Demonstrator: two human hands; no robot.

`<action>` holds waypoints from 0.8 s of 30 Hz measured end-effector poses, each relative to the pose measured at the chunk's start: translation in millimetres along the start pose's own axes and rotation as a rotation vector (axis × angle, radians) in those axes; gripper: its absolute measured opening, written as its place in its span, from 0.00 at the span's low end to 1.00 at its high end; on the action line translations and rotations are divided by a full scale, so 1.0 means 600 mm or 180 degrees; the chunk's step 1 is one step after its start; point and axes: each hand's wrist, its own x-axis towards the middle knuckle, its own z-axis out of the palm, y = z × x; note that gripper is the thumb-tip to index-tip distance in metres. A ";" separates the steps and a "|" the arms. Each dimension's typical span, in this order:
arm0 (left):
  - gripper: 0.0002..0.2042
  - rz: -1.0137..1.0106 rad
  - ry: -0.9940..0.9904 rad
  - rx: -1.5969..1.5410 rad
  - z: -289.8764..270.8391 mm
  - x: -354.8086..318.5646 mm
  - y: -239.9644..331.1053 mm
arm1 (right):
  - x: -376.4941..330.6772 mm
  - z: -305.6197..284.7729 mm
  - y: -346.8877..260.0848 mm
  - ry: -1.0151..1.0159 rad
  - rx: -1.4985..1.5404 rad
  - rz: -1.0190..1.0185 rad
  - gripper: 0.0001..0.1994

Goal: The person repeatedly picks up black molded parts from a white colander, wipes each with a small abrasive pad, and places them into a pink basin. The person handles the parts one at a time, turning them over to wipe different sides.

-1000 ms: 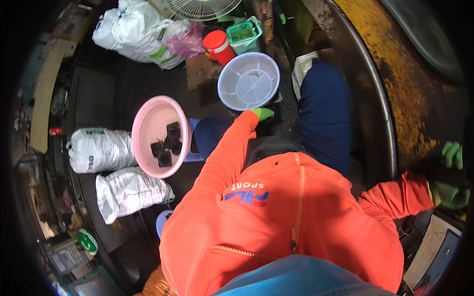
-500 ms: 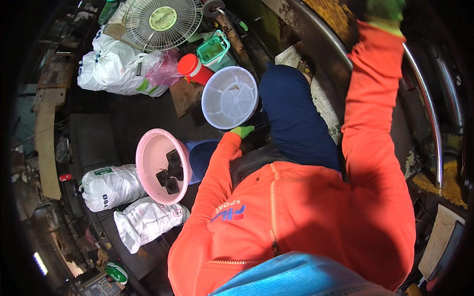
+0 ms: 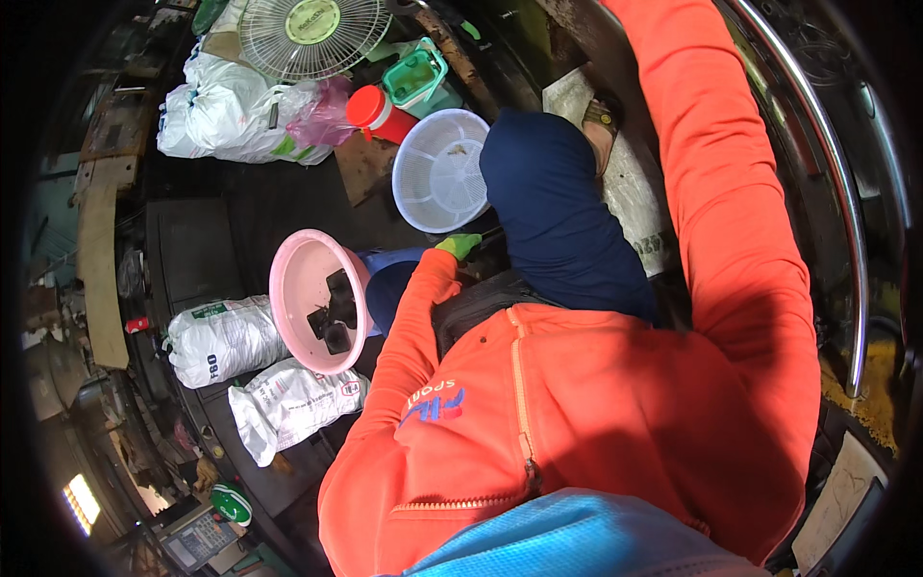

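Observation:
My left hand [image 3: 460, 245], in a green glove, rests low between my knees, just below the pale blue mesh basket [image 3: 437, 173]. Its fingers are mostly hidden, so whether they grip anything cannot be made out. My right arm stretches up past the top edge, and the hand at its end is outside the picture. To the left of my left forearm stands a pink basin [image 3: 279, 279] holding several dark, block-like pieces [image 3: 336, 298].
White sacks [image 3: 226, 341] lie beside the basin. Farther off are white plastic bags [image 3: 216, 115], a red jug [image 3: 380, 113], a green basket [image 3: 415, 77] and a fan [image 3: 312, 34]. A curved metal rail [image 3: 846, 192] runs along the right.
My right hand, seen blurred at the top right before, has gone out of the picture as the arm reached farther up. The view has shifted slightly; my left hand stays near the mesh basket.

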 end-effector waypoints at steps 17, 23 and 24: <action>0.10 -0.0021 0.0321 0.0474 -0.041 -0.052 0.043 | 0.028 -0.018 0.012 0.0013 0.0016 0.0525 0.17; 0.14 -0.0096 0.0114 0.0793 -0.018 -0.011 0.014 | 0.003 -0.003 0.011 0.0296 -0.0059 0.0528 0.24; 0.16 -0.0016 0.0281 0.0883 -0.014 -0.009 0.009 | 0.002 0.003 0.008 0.0269 -0.0062 0.0501 0.26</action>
